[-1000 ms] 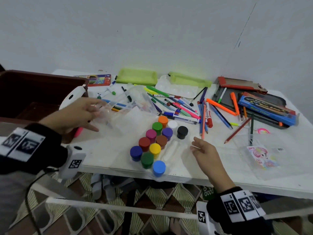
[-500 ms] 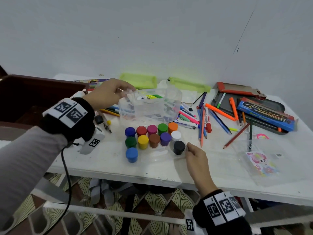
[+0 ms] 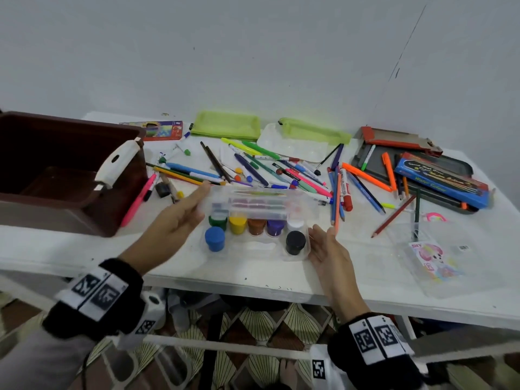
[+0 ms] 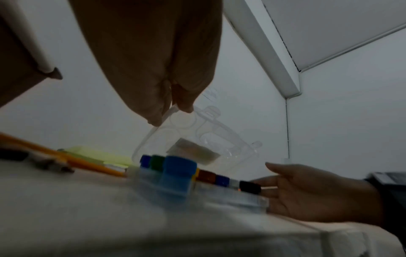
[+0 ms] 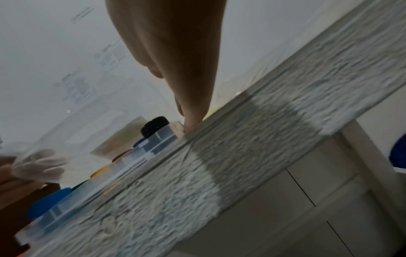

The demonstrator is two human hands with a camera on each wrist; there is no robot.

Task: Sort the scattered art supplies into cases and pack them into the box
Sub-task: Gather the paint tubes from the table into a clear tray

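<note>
Lid tilts over the paint tray, long axis left-right; my left hand pinches its left edge, my right hand lies flat-fingered against the tray's right end.

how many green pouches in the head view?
2. One green pouch lies flat at the back, just right of the coloured-pencil box. The other green pouch lies further right, partly on a clear tray. None looks hidden.

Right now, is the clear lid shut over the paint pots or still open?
Still open. The clear lid is tilted above the paint pots, pinched at one corner by the left hand; its near edge is raised, and the front pots stand uncovered.
</note>
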